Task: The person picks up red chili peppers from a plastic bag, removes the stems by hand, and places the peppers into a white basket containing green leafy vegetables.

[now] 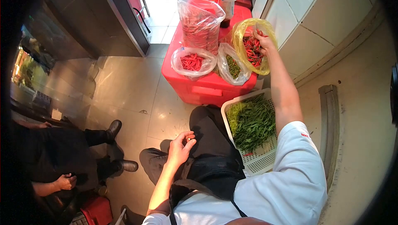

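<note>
My right hand (266,43) reaches into a yellow plastic bag (269,25) of red chili peppers (251,51), its fingers closed on some chilies. Over my lap, my left hand (180,148) is half curled, thumb against fingers; a tiny pale bit shows there, too small to name. Beside the yellow bag stand a clear bag of green chilies (234,66) and a clear bag of trimmed red chilies (192,62). Behind these, a tall clear bag (201,26) is full of red chilies. All the bags rest on a red cooler box (203,94).
A white perforated basket (261,163) of leafy greens (253,121) sits by my right leg. To the left, another person's hand (66,181) and black boots (114,131) show. A tiled wall (317,38) borders the right side. A red container (97,210) stands at the lower left.
</note>
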Demonstrator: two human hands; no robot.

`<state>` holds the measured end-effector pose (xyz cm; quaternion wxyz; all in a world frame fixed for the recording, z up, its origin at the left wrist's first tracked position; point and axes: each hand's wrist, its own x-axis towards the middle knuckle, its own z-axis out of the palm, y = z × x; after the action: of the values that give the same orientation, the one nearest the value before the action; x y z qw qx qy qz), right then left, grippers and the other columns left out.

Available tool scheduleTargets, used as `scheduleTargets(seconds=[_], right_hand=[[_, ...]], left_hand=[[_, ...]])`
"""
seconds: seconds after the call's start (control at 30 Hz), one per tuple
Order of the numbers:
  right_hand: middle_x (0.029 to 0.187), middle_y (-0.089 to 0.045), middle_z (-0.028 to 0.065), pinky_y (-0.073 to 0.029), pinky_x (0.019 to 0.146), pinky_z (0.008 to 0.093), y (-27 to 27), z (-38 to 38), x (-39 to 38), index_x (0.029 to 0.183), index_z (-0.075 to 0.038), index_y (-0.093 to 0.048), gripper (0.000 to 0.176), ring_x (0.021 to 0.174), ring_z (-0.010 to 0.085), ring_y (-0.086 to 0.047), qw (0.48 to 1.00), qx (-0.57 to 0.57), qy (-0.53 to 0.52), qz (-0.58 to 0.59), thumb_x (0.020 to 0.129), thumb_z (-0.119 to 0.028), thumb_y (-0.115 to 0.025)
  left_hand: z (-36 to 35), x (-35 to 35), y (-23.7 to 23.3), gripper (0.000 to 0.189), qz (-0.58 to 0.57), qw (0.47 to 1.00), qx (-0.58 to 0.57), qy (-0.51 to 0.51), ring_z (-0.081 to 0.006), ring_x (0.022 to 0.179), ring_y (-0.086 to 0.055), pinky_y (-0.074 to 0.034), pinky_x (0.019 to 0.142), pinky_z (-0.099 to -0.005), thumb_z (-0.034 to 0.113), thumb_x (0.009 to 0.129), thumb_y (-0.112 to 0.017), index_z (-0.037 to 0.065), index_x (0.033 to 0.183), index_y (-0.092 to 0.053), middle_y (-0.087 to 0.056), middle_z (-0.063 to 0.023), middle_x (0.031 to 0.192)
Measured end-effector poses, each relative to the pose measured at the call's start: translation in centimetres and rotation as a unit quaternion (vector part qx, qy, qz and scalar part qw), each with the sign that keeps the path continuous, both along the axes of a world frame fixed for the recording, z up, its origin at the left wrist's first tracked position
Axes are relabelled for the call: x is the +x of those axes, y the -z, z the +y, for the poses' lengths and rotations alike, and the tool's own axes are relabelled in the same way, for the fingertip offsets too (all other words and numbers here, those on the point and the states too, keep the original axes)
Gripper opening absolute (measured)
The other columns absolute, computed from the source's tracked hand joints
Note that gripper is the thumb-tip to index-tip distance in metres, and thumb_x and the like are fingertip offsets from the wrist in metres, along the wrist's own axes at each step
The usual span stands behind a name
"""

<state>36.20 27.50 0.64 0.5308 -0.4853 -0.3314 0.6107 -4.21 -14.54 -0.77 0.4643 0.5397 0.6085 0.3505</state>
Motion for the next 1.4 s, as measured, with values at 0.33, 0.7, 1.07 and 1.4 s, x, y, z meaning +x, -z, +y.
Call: scheduleTargets(seconds=[0.33,0.7,1.07,1.4], right_hand=[[0.095,-0.068,0.0059,-0.056,0.067,0.0310,-2.3,-1.8,-1.5,0.114,-0.001,-0.062,0.027,0.077,0.0145,-0.067,0.991,0.110,0.012,-0.081,0.088,-0.009,-0.067],[0.106,-0.065,0.0033,-0.053,0.077,0.0248,-12.9,-11.7,-5.2,0.128,-0.002,-0.052,0.041,0.090,0.0111,-0.063,0.949,0.138,-0.244,-0.146,0.090,-0.008,-0.065],[0.090,-0.065,0.0022,-0.047,0.078,0.0252,-13.9,-16.4,-11.4,0.102,0.004,-0.064,0.019,0.084,0.0083,-0.057,0.886,0.230,-0.320,-0.245,0.087,-0.009,-0.064],[0.088,-0.062,-0.0019,-0.044,0.068,0.0185,-14.8,-21.1,-18.9,0.116,0.001,-0.062,0.025,0.076,0.0031,-0.054,0.932,0.264,-0.211,-0.127,0.095,-0.012,-0.058]], left_hand=[[9.0,4.2,-4.7,0.034,-0.065,0.993,0.089,0.032,-0.0197,0.092,-0.065,-0.050,0.083,-0.0312,0.013,0.087,-0.067,0.000,0.117,-0.060,-0.069,-0.0137,0.104],[25.4,12.7,-16.1,0.034,0.128,0.798,0.580,0.108,-0.0390,0.103,-0.059,-0.048,0.089,-0.0435,0.003,0.083,-0.062,-0.001,0.117,-0.058,-0.062,-0.0222,0.107],[24.5,9.7,-14.7,0.021,0.207,0.868,0.423,0.153,-0.0422,0.088,-0.062,-0.048,0.075,-0.0498,0.006,0.083,-0.058,-0.001,0.103,-0.058,-0.064,-0.0234,0.090],[17.6,0.7,-13.4,0.011,-0.174,0.972,0.158,0.022,-0.0238,0.080,-0.064,-0.051,0.072,-0.0334,0.006,0.094,-0.051,0.001,0.100,-0.058,-0.065,-0.0105,0.086]])
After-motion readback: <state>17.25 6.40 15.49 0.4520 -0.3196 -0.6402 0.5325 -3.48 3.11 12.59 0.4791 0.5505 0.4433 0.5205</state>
